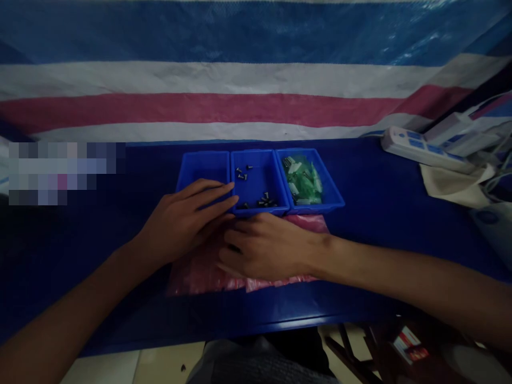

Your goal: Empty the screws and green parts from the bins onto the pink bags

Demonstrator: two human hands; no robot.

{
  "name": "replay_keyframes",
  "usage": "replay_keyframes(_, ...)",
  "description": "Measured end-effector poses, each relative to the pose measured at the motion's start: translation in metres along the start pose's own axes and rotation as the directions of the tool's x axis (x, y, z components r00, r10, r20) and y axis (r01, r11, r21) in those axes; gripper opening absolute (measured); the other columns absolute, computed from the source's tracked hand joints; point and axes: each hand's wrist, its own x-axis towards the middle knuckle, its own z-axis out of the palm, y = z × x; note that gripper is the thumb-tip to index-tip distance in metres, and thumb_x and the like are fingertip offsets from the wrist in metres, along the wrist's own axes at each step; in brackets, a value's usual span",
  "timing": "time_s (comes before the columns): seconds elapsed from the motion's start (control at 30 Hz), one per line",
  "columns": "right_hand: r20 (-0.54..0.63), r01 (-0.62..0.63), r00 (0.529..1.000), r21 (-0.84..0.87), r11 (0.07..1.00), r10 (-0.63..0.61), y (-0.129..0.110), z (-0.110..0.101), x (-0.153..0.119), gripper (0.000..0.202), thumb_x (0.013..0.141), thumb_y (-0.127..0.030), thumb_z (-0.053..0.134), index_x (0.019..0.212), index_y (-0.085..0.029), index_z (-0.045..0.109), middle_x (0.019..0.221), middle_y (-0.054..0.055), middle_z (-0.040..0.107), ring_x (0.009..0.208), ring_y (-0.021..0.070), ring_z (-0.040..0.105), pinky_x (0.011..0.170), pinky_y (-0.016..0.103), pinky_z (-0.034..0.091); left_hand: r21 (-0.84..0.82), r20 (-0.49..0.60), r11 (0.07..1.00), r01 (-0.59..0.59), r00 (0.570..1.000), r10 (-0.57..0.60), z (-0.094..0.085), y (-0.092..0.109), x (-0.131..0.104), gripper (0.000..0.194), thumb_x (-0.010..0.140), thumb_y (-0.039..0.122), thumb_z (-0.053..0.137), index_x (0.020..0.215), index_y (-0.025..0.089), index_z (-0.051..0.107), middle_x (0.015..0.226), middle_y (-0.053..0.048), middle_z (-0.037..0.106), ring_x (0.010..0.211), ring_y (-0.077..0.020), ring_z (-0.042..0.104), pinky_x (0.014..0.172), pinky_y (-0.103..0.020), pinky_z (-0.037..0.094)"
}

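Curling over thin pink plastic bags (310, 222) just nearside of the middle blue rectangular plastic tray (262, 184), the right hand (266, 248) hides any grip; the left hand (176, 224), fingers extended, lies by that tray's left edge, perhaps steadying the overlapping, uncountable bags. Three trays (206, 164) apparently keep contents sorted; four dark metal screws (240, 176) lie in the middle one's far half, more nearer.
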Motion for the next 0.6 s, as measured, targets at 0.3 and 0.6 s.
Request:
replay_keyframes(0.3, -0.100, 0.034, 0.994, -0.158, 0.987, -0.050, 0.017, -0.044, -0.019, 0.039, 0.107, -0.010, 0.040, 0.087, -0.019, 0.072, 0.086, 0.005, 0.072, 0.079, 0.0201, 0.062, 0.063, 0.034, 0.041, -0.071, -0.085, 0.997, 0.005, 0.996, -0.011, 0.002, 0.006, 0.009, 0.025, 0.111, 0.027, 0.053, 0.123, 0.011, 0.069, 0.134, -0.017, 0.073, 0.135, -0.0298, 0.066, 0.106, -0.046, 0.066)
replay_keyframes(0.6, 0.286, -0.373, 0.889, 0.001, 0.928, 0.357, 0.093, -0.029, 0.006, 0.051, 0.117, -0.039, 0.032, 0.116, -0.010, 0.073, 0.104, 0.016, 0.073, 0.097, 0.0275, 0.065, 0.084, 0.038, 0.046, -0.104, -0.086, 0.994, 0.033, 0.995, -0.043, 0.005, 0.005, 0.012, 0.025, 0.110, 0.032, 0.056, 0.118, 0.017, 0.075, 0.122, -0.007, 0.079, 0.121, -0.0223, 0.075, 0.107, -0.036, 0.064)
